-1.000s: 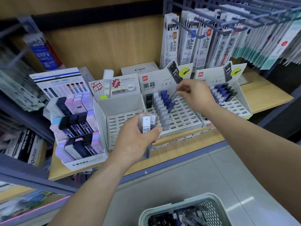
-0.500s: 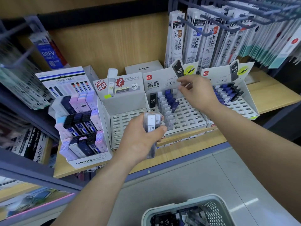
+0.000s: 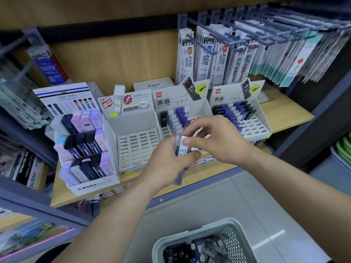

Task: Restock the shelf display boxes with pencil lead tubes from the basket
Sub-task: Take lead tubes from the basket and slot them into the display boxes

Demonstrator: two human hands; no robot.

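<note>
My left hand (image 3: 167,164) grips a small bundle of HB pencil lead tubes (image 3: 181,154) upright in front of the shelf. My right hand (image 3: 216,141) has come over to it and pinches the top of the front tube with thumb and forefinger. Behind the hands stands a white display box (image 3: 180,103) with a row of blue and white tubes at its left. A second display box (image 3: 252,126) to the right holds several dark and blue tubes at the back. A slotted box (image 3: 133,141) to the left stands empty. The pale green basket (image 3: 201,236) at the bottom holds more tubes.
A MONO box (image 3: 83,145) with pastel lead cases sits on the shelf's left end. Refill packs (image 3: 214,57) hang on hooks above the right boxes. A PILOT box (image 3: 153,84) stands at the back. The wooden shelf edge (image 3: 284,114) continues to the right.
My right hand has left the middle display box and moved down and left to the bundle in my left hand, where it now pinches a tube. The left hand stays roughly in place.
</note>
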